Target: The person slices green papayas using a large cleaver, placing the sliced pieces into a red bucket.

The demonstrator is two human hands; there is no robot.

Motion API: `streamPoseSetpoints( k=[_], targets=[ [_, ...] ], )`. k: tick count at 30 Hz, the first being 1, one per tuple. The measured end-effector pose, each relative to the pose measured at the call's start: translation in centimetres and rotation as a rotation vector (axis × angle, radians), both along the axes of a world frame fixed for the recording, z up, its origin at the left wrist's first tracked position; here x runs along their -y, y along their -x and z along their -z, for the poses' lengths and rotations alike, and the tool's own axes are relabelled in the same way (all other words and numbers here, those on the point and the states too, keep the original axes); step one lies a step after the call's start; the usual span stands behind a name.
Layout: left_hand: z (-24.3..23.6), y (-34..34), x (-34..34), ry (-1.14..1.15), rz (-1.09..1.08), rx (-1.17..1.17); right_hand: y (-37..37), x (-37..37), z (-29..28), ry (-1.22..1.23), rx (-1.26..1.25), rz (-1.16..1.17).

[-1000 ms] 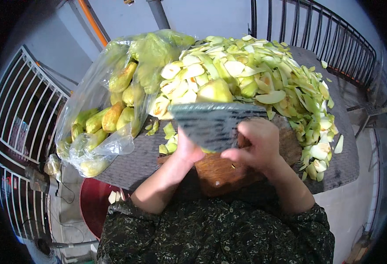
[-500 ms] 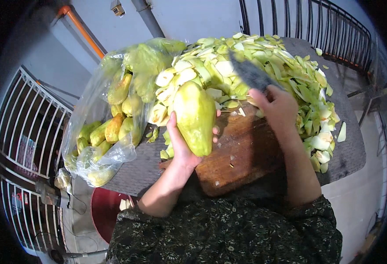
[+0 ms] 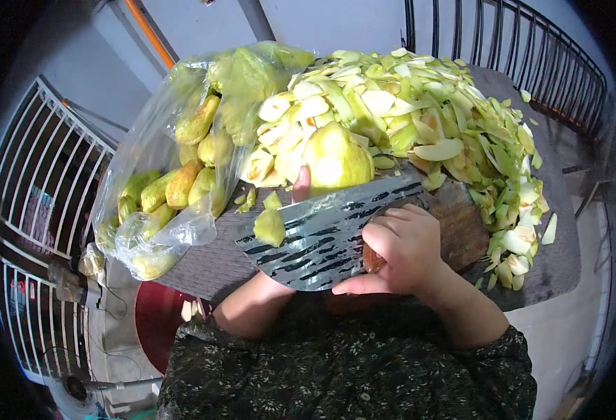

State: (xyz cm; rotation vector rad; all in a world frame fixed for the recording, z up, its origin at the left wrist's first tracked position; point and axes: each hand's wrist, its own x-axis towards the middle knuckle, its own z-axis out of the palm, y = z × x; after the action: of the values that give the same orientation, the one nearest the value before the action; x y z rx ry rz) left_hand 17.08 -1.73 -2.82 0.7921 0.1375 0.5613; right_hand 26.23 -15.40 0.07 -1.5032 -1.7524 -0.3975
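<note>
A pale green, papaya-like fruit (image 3: 339, 159) is in my left hand (image 3: 301, 185), its lower part hidden behind the blade. Only the thumb of that hand shows, against the fruit's side; the other fingers are covered. My right hand (image 3: 402, 248) is wrapped around the brown wooden handle of a broad knife (image 3: 315, 234). The wide, dark-streaked blade is held across the front of the fruit, pointing left. A small green cut piece (image 3: 269, 225) shows against the blade near its tip. Beneath my hands is a wooden cutting board (image 3: 462, 227).
A large heap of green and white peelings (image 3: 455, 126) covers the back and right of the grey table (image 3: 556, 259). On the left lies a clear plastic bag (image 3: 129, 203) with several whole fruits. A red round surface (image 3: 155, 329) is below the table's left edge.
The knife has come down and left from above the board to the front of the fruit. A small cut piece now shows at the blade. The fruit has shifted slightly up and right.
</note>
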Motion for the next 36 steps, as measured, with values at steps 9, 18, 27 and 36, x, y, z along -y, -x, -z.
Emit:
streamPoseSetpoints(
  k=[9,18,27,36],
  targets=[
    [0.4,1.3,-0.2,0.187,0.329,0.167,-7.8,-1.9,0.8,0.058,-0.360,0.680],
    [0.8,0.0,-0.9,0.286,0.038,0.004,-6.6,-1.0,1.1,0.092,-0.465,0.423],
    [2.6,1.0,-2.4,0.286,0.205,0.081,-0.8,-0.8,0.3,0.011,-0.020,0.040],
    [2.4,2.5,-1.7,0.319,0.315,0.044,-0.5,-0.1,0.4,-0.054,-0.028,-0.003]
  ],
)
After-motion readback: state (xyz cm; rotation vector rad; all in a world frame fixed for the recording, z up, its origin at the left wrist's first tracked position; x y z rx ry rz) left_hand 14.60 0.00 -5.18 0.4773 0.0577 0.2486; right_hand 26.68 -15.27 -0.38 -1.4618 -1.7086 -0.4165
